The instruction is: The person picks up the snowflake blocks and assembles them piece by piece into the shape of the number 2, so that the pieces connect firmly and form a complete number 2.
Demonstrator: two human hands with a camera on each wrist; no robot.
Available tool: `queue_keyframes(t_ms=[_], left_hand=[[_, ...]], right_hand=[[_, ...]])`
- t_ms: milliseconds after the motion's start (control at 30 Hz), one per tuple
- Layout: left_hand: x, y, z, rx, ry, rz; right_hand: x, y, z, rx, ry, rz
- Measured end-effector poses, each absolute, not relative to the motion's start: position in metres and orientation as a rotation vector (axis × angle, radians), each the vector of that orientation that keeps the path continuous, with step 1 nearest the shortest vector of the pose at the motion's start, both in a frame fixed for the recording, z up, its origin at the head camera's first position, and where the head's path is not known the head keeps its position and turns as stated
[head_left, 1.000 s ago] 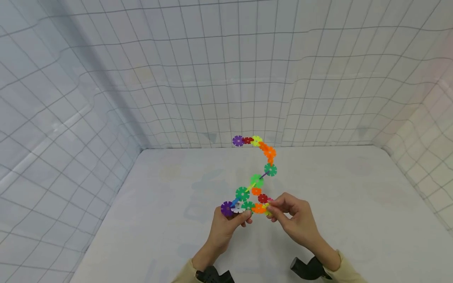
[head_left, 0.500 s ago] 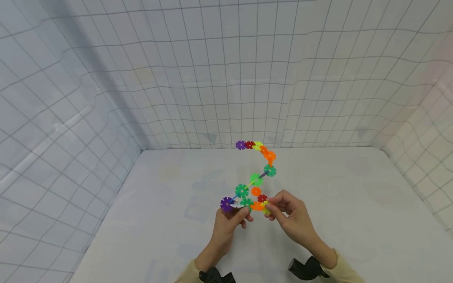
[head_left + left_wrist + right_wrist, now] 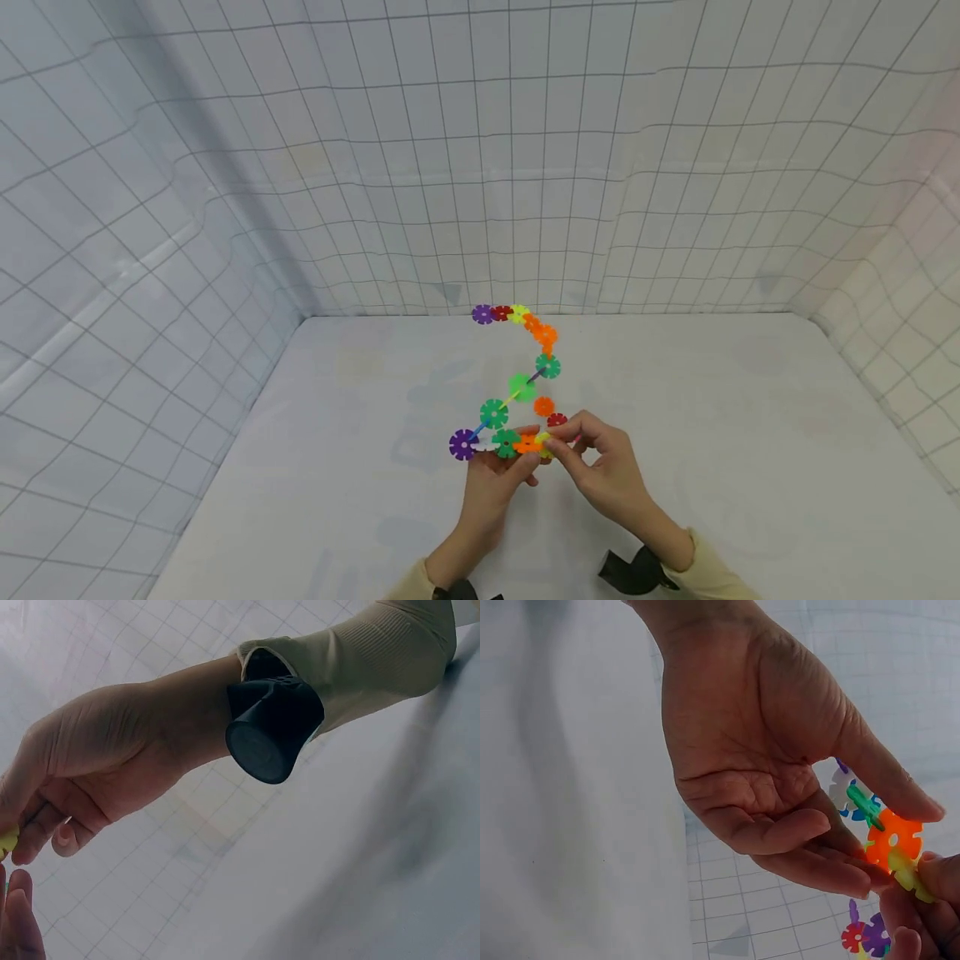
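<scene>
A chain of slotted plastic snowflake discs, with a purple disc [image 3: 463, 444] at its lower left corner, curves up to another purple disc [image 3: 483, 314]. My left hand [image 3: 491, 492] pinches the orange disc [image 3: 528, 443] of its bottom row, beside a green disc [image 3: 506, 443]. At the row's right end my right hand [image 3: 603, 475] pinches a yellow disc [image 3: 543, 438] with thumb and index finger. The right wrist view shows my left hand [image 3: 757, 750] at the orange disc [image 3: 894, 838], overlapped by the yellow disc [image 3: 907, 874]. In the left wrist view my right hand [image 3: 112, 750] holds the yellow disc [image 3: 9, 841].
On the white table [image 3: 712, 400], a separate orange disc [image 3: 543, 406] and a red disc [image 3: 557, 419] lie just behind the hands. A white grid-lined curtain [image 3: 555, 167] surrounds the table at the back and sides. Black wrist cameras [image 3: 633, 571] sit near both cuffs.
The chain has shifted left and, at its top, slightly down. My left hand's grip has slid from the green disc to the orange one. My right hand has moved left with the yellow disc.
</scene>
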State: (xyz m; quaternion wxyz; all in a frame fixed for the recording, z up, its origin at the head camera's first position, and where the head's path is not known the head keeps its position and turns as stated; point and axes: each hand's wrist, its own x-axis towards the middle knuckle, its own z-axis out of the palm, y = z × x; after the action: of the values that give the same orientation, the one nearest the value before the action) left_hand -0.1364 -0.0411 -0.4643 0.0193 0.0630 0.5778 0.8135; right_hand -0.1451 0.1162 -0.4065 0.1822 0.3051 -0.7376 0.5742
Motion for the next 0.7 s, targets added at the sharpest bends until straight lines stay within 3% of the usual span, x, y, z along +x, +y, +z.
queue_keyframes(t_ms=[300, 467, 700], left_hand=[[-0.136, -0.040, -0.460, 0.086, 1.909, 2.526], [-0.139, -0.045, -0.461, 0.104, 1.965, 2.559], [-0.148, -0.055, -0.465, 0.084, 2.074, 2.545]], right_hand=[[-0.150, 0.116, -0.411, 0.870, -2.030, 1.627], [-0.166, 0.125, -0.433, 0.869, -2.077, 1.625], [-0.198, 0.146, -0.460, 0.587, -2.449, 1.482]])
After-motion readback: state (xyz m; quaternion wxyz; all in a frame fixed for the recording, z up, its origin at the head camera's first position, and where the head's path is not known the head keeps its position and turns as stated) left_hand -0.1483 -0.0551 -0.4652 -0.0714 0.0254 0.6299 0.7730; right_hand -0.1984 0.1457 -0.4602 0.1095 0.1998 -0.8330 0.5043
